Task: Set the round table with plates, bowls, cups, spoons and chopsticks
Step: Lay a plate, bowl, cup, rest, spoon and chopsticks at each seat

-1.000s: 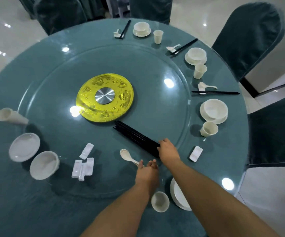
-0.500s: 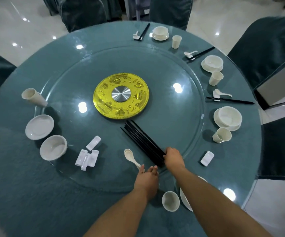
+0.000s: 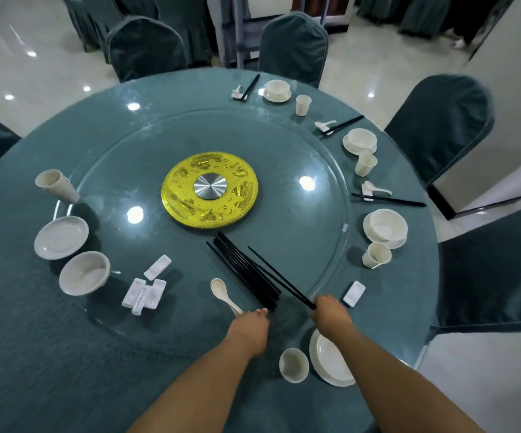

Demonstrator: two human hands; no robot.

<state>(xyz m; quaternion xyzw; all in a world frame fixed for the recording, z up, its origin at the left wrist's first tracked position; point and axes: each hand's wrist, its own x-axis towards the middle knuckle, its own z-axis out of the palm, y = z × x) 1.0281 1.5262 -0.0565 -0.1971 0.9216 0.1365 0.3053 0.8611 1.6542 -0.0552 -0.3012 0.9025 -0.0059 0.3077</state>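
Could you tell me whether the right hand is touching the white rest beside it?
Apart. The head view shows teal cloth between the right hand and the rest.

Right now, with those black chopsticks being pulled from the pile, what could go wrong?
The right hand grips a pair of chopsticks only at their near ends, so they might slip or drag the bundle of chopsticks apart. The left hand sits on the spoon handle and could knock it. The cup stands close beside both forearms.
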